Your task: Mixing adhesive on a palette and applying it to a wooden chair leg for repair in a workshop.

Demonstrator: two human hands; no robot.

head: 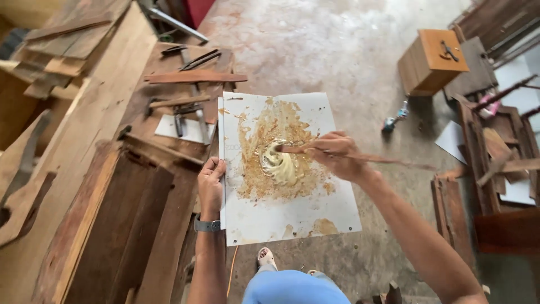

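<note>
Right hand (336, 155) clenched on wooden stick (292, 149), long axis pointing left into pale paste blob (279, 164) just beside its knuckles; left hand (211, 183) gripping white board (292, 219) at near-left edge, farther from blob.

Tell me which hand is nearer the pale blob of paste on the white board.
Right. The right hand holds a wooden stick in the paste; the left hand grips the white board at its left edge.

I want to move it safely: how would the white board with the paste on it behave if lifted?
The white board looks thin and overhangs the bench, so it may flex. The left hand grips its edge, suggesting it slides. The wet paste could run if tilted.
</note>
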